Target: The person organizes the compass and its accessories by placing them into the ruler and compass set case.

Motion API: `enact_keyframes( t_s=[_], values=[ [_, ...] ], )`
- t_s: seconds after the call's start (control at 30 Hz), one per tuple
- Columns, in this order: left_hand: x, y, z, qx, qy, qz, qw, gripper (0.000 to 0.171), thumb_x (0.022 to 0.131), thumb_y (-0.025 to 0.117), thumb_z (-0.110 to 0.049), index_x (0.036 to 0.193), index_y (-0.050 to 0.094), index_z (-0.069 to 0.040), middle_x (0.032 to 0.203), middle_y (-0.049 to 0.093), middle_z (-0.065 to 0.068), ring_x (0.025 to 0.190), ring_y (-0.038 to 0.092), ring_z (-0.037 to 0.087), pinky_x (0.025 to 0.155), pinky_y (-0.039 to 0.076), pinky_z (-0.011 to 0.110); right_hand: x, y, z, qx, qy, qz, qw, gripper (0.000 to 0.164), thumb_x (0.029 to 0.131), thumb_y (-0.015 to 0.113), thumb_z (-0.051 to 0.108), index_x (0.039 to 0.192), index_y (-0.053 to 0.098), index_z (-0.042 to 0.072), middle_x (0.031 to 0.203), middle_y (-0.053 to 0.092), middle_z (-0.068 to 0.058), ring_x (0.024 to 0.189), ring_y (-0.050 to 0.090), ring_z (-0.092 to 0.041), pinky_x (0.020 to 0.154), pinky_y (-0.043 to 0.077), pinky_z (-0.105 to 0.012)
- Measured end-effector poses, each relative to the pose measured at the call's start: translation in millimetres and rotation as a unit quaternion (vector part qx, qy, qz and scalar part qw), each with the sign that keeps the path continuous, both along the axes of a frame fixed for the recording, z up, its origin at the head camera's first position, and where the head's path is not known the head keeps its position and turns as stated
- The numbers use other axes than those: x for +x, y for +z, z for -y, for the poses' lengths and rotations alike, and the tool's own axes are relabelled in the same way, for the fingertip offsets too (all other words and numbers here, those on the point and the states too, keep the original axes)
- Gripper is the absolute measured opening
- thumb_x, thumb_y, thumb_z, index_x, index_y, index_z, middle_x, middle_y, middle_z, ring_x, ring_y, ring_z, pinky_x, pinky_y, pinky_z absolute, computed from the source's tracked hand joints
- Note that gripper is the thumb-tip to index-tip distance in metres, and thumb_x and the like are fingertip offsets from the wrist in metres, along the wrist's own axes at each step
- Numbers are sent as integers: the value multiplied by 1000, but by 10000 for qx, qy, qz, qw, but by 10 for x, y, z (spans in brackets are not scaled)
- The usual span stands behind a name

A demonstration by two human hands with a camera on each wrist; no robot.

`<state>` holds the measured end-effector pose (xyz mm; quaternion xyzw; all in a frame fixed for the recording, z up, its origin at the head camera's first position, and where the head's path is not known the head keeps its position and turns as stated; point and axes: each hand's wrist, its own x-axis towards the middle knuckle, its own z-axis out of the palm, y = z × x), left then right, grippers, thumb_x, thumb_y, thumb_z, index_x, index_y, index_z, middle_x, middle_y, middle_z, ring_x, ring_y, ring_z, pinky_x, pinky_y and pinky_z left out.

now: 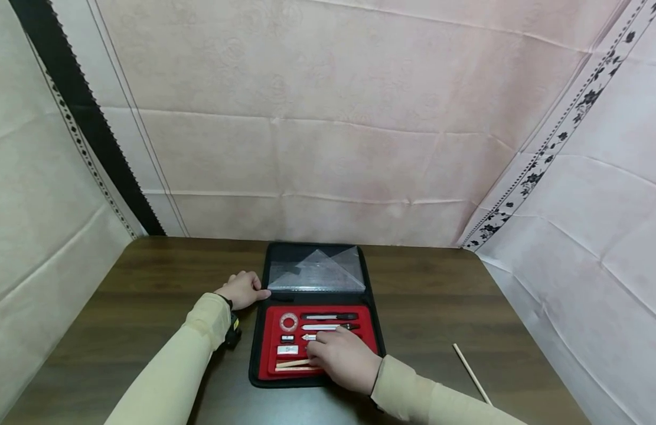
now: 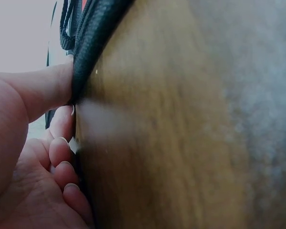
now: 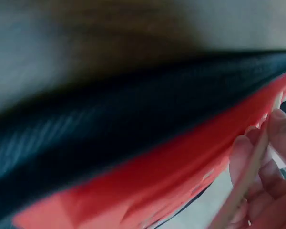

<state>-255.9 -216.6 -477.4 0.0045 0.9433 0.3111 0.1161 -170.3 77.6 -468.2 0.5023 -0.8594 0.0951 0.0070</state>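
Observation:
A black zip case (image 1: 257,354) lies unfolded on the table, with a red tray (image 1: 268,336) of tools in its near half. My left hand (image 1: 242,290) is at the case's left edge near the fold. In the left wrist view its thumb and index finger pinch that edge, the other fingers curled below. Over the tray's lower right is my right hand (image 1: 345,358). Between its thumb and fingers it pinches a thin wooden stick (image 3: 248,179), seen in the right wrist view. Pale sticks (image 1: 293,364) show at the tray's bottom; the hand hides part of the tray.
Clear plastic sheets (image 1: 317,273) sit in the case's far half. The tray holds a round white ring (image 1: 288,322), pen-like tools (image 1: 328,317) and a white block (image 1: 287,350). Another thin stick (image 1: 471,373) lies on the table (image 1: 428,295) at right. Cloth hangs behind.

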Motion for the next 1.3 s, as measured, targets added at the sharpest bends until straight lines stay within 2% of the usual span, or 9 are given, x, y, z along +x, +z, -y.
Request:
enact_keyframes(
  t_s=[0.17,0.33,0.47,0.73,0.97,1.1,1.3],
  values=[
    [-27,-26,-8,-30,-28,40,10000,32,89,69,-36,93,56,-7,95,51,9,93,44,28,78,39,44,33,-59,39,-39,20,-193,9998,9,92,67,30,99,67,25,94,66,13,82,58,0,75,47,-24],
    [-51,-56,1,-31,4,80,10000,33,89,69,-38,94,56,-7,96,50,9,93,44,29,78,39,44,72,-77,27,-105,-53,-192,9997,15,90,71,30,103,72,25,90,65,13,80,56,1,80,49,-24],
    [-56,-72,3,-11,18,119,9999,34,89,69,-37,94,56,-7,96,50,9,92,43,29,77,39,43,110,-61,-18,37,11,-241,9997,18,89,71,28,107,72,24,90,61,11,82,54,0,82,48,-23],
    [-51,-61,6,-5,59,120,9999,33,89,70,-37,94,55,-7,94,50,9,90,44,28,75,39,42,223,-14,-283,283,-36,-260,9993,32,93,67,27,124,64,21,106,62,7,94,56,-6,85,48,-25],
    [-56,-32,10,1,-4,99,10000,33,89,70,-37,94,55,-7,93,49,9,91,43,28,74,38,41,345,-41,-507,538,-244,-374,9976,50,91,68,35,137,55,19,118,58,4,103,51,-9,90,47,-29],
    [-60,-27,26,-39,-26,86,10000,35,89,70,-37,95,55,-7,93,50,9,90,44,28,73,38,41,339,-67,-516,667,-274,-310,9969,58,89,69,38,141,50,19,121,56,2,106,49,-11,92,47,-29],
    [-61,-52,5,-52,13,109,9999,34,88,70,-38,95,56,-8,93,50,9,90,45,28,74,39,41,291,-97,-487,767,-310,-119,9965,54,90,69,38,137,53,18,118,56,2,101,50,-10,91,47,-29]
  ],
)
